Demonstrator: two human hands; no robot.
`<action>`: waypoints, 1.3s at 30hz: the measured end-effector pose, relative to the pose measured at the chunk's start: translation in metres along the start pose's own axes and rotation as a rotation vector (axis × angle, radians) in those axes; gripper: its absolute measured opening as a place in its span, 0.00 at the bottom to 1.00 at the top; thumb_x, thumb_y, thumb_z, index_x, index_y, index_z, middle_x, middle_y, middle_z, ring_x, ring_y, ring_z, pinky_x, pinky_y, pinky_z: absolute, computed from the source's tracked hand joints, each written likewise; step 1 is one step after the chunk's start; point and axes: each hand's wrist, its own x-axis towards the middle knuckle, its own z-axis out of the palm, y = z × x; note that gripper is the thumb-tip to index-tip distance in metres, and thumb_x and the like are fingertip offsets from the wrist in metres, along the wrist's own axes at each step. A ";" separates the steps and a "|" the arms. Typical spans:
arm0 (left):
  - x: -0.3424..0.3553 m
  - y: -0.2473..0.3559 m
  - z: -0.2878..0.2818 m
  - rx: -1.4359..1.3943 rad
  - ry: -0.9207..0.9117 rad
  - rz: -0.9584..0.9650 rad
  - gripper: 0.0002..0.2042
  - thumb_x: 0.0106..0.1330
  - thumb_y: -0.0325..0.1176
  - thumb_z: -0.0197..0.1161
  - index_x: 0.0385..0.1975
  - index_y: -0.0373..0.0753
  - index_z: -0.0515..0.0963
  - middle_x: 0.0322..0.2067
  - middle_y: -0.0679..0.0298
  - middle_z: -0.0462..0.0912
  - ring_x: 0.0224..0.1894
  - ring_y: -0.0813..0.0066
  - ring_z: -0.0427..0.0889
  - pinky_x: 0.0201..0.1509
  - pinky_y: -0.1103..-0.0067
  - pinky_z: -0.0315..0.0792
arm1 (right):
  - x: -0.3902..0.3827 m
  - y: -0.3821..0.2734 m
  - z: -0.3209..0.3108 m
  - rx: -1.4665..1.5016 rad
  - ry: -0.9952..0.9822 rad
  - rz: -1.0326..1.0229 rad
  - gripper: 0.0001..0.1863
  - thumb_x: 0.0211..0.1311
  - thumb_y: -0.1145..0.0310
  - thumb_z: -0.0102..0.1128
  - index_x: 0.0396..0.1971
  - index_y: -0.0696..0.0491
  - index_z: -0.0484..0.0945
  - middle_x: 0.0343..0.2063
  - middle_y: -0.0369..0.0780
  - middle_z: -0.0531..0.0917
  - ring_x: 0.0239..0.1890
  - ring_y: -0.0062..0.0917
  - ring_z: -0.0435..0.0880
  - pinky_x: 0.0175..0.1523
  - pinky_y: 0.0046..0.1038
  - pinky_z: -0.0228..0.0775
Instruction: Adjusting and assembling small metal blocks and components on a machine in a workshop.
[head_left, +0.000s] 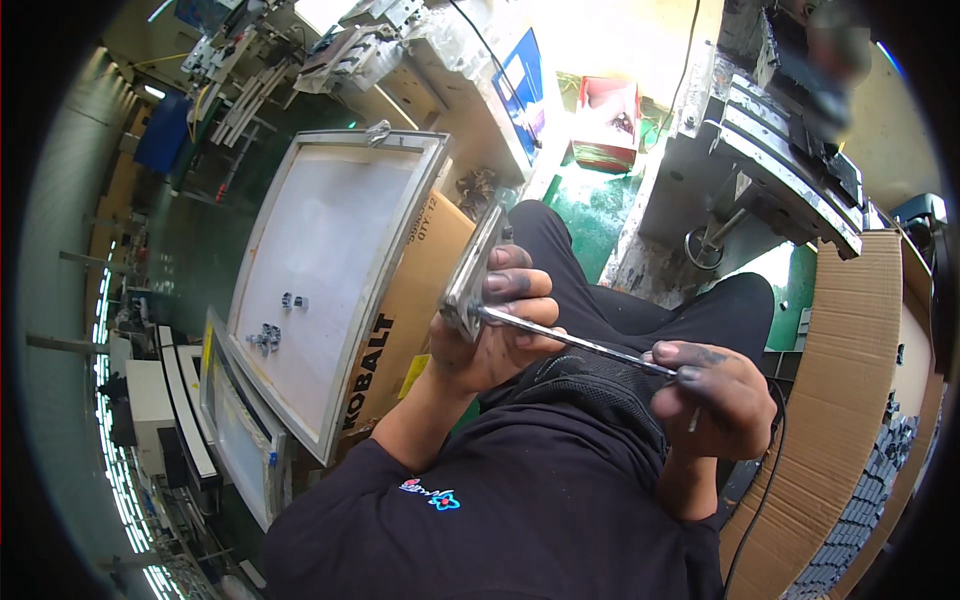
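Observation:
My left hand (505, 310), its fingers darkened with grime, is closed around a flat grey metal block (468, 275) held up in front of my lap. A long thin hex key (580, 342) runs from the lower end of that block across to my right hand (715, 395). The right fingers pinch it near its bent end, and its short leg shows below them. The far tip meets the block's edge; whether it sits in a screw there is too small to tell.
To the left, a framed white screen (315, 230) lies on a cardboard box (428, 262), with small metal parts (265, 338) on it. A carton (835, 380) of grey pieces stands at right. Machine parts (760, 140) and a red box (606, 152) are farther off.

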 end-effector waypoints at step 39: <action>-0.003 -0.003 0.006 0.136 0.156 0.125 0.13 0.72 0.42 0.50 0.48 0.41 0.63 0.37 0.70 0.69 0.37 0.82 0.70 0.42 0.79 0.63 | -0.019 0.003 0.021 0.011 0.108 0.062 0.18 0.71 0.60 0.46 0.29 0.61 0.71 0.26 0.49 0.81 0.27 0.34 0.85 0.32 0.31 0.82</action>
